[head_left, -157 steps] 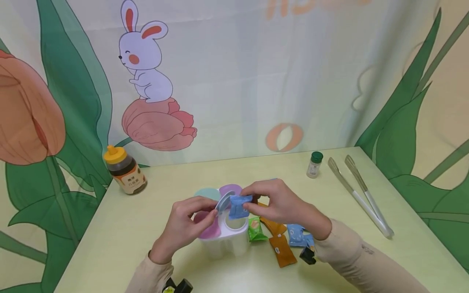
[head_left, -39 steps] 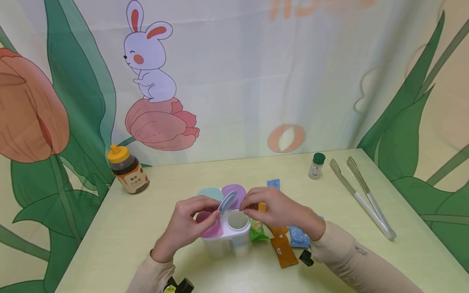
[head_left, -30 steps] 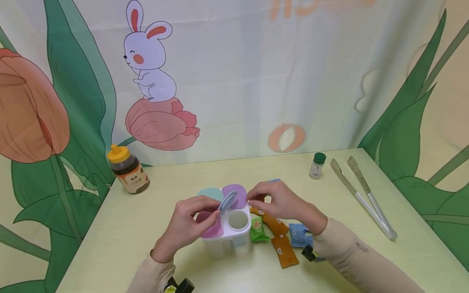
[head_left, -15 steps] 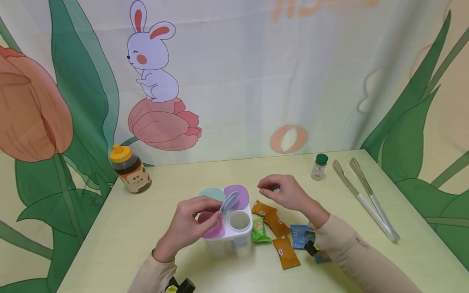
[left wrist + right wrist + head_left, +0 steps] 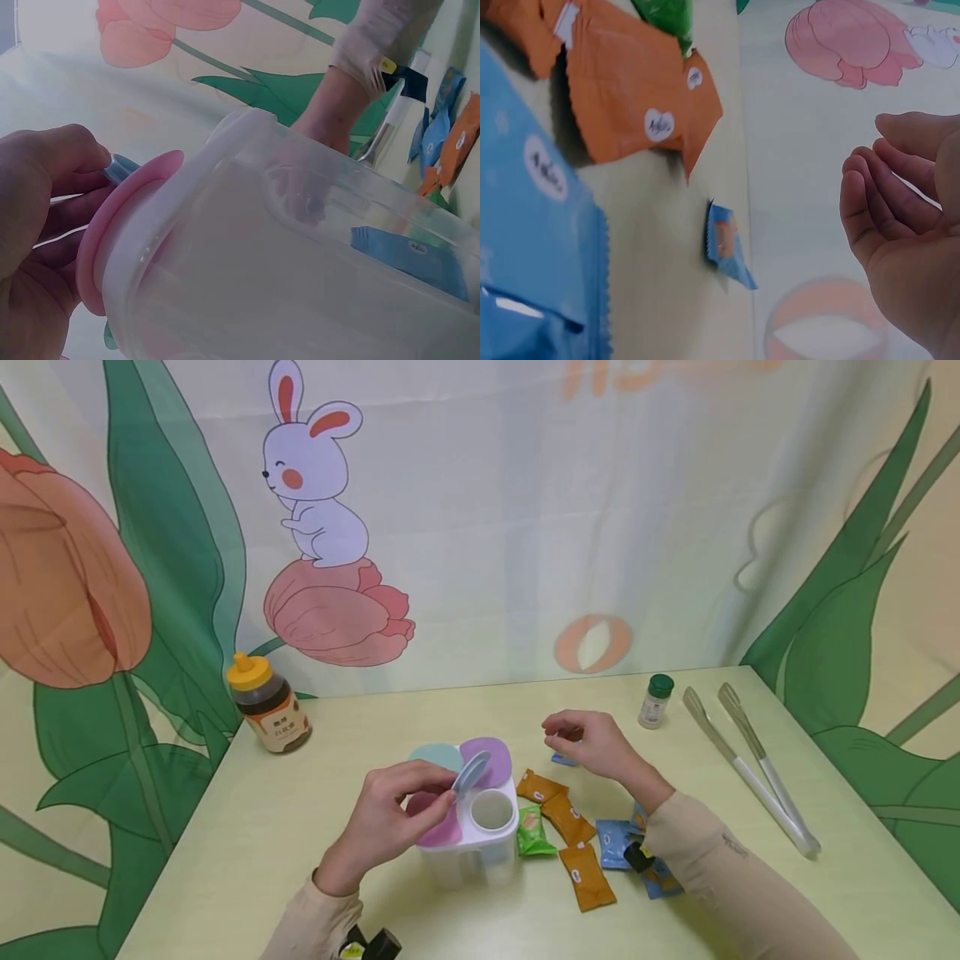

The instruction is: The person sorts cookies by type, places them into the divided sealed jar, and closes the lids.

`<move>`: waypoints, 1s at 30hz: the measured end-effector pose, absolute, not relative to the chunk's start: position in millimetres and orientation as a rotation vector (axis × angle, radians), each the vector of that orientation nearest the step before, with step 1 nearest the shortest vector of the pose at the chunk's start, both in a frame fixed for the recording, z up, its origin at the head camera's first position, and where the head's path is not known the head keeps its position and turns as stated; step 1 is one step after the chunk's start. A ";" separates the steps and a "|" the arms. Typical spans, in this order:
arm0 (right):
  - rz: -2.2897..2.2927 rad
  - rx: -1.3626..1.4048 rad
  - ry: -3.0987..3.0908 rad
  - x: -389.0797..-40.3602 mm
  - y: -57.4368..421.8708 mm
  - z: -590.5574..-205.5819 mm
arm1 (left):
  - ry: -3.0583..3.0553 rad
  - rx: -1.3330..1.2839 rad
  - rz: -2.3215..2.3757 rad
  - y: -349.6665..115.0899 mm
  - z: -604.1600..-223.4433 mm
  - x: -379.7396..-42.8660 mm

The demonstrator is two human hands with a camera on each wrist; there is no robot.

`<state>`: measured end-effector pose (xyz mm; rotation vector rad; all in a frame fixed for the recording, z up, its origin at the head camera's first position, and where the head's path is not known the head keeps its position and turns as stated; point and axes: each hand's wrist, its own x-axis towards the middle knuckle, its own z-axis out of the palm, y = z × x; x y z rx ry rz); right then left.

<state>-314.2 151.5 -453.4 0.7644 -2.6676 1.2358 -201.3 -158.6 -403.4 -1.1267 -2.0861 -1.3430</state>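
Lid (image 5: 472, 772) pinched in our left hand (image 5: 390, 806) could drop over the opening (image 5: 492, 811) of the box (image 5: 472, 862) if that grip slips; our right hand (image 5: 596, 747), loosely curled, holds nothing.

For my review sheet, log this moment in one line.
left hand: holds blue lid open | right hand: empty, above table | box: blue packet inside

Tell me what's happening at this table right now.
A person's left hand holds a pale-blue round lid tilted up from a clear plastic box with a white top, leaving one round opening uncovered. A flat blue packet shows through the box's wall. The right hand holds nothing and hovers near a small blue packet towards the table's back. Flat orange packets and a shiny green packet lie right of the box.
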 end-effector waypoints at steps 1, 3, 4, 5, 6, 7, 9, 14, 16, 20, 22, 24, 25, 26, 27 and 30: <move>1.242 0.742 -2.679 -316.5 152.5 -455.7 | -2.087 -1.127 -1.348 -158.6 -403.3 -201.2; 1.251 0.708 -2.693 -320.6 154.0 -459.6 | -2.085 -1.127 -1.350 -158.7 -403.3 -201.2; 1.255 0.696 -2.697 -322.5 154.7 -461.4 | -2.084 -1.128 -1.353 -158.7 -403.3 -201.1; 1.259 0.683 -2.699 -324.1 155.4 -463.1 | -2.083 -1.127 -1.354 -158.8 -403.2 -201.1; 1.264 0.670 -2.703 -325.5 155.7 -464.2 | -2.082 -1.128 -1.354 -158.8 -403.2 -201.2; 1.263 0.661 -2.705 -326.8 156.2 -465.5 | -2.079 -1.128 -1.352 -158.8 -403.0 -201.2; 1.266 0.632 -2.713 -329.5 156.1 -467.2 | -2.074 -1.132 -1.350 -158.7 -402.3 -201.2; 1.256 0.566 -2.735 -336.3 156.5 -472.1 | -2.077 -1.121 -1.342 -158.1 -401.8 -201.4; 1.257 0.554 -2.739 -338.2 157.9 -474.8 | -2.083 -1.116 -1.338 -157.9 -402.8 -201.5; 1.252 0.529 -2.752 -341.6 161.4 -479.9 | -2.093 -1.112 -1.334 -158.3 -403.6 -200.9; 1.235 0.509 -2.762 -344.2 163.1 -482.5 | -2.097 -1.112 -1.338 -158.7 -403.0 -200.4; 1.212 0.488 -2.777 -346.9 165.4 -485.1 | -2.099 -1.113 -1.339 -159.1 -402.7 -200.1; 1.208 0.472 -2.785 -348.4 166.4 -486.1 | -2.098 -1.116 -1.340 -159.2 -402.5 -200.0; 1.202 0.454 -2.793 -350.0 167.2 -487.1 | -2.096 -1.119 -1.340 -159.4 -402.5 -200.0; 1.196 0.441 -2.805 -351.2 168.1 -488.1 | -2.094 -1.122 -1.340 -159.5 -402.5 -200.0; 1.173 0.400 -2.844 -355.0 170.3 -490.4 | -2.092 -1.127 -1.338 -159.7 -402.6 -200.5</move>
